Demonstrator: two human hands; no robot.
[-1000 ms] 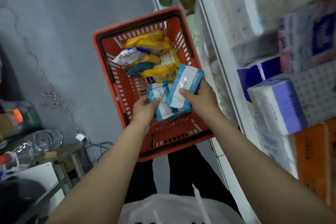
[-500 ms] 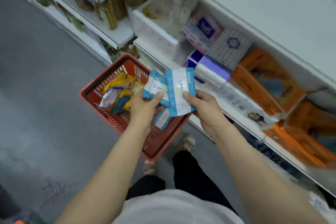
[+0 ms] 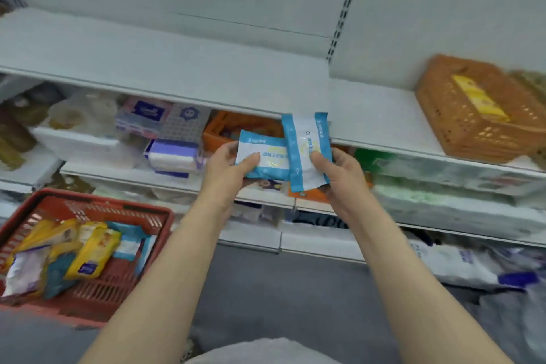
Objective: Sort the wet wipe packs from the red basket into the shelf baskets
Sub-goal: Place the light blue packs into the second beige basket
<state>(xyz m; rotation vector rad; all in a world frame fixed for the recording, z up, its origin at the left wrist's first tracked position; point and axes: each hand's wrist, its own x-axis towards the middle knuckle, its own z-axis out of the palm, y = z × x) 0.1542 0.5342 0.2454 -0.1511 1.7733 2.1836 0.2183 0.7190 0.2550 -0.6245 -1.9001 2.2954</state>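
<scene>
Both hands have come up from over the red basket (image 3: 88, 207) since half a second ago; the two blue-and-white packs now sit in front of the shelf edge instead of above the basket, and the view has swung up to the shelving.

Largest first. Shelf (image 3: 177, 68): top board bare white on the left side, lower tiers crowded with tissue packs. Orange basket (image 3: 484, 115) stands on the top board, well off to the right of the hands, a yellow pack already in it. Red basket sits low left on the floor, with yellow, purple and blue packs left inside, so sorting is far from done.

Left hand (image 3: 227, 168) grips the flat-lying pack (image 3: 263, 156), thumb on top. Right hand (image 3: 339, 174) grips the upright pack (image 3: 305, 151), thumb on its face. The two packs overlap at their edges, both held in the air just in front of the shelf lip.

Risks, as I judge them:
- Wrong basket. The only shelf basket clearly seen holds yellow; blue may belong elsewhere. Another orange bin behind the hands is mostly hidden.
- Packs look slick and soft; a thumb-only grip could let one slip during the long reach right.
- Overlapped edges could drag one pack out when the hands part.
- Frame is blurred on the right, so basket contents are hard to read.
</scene>
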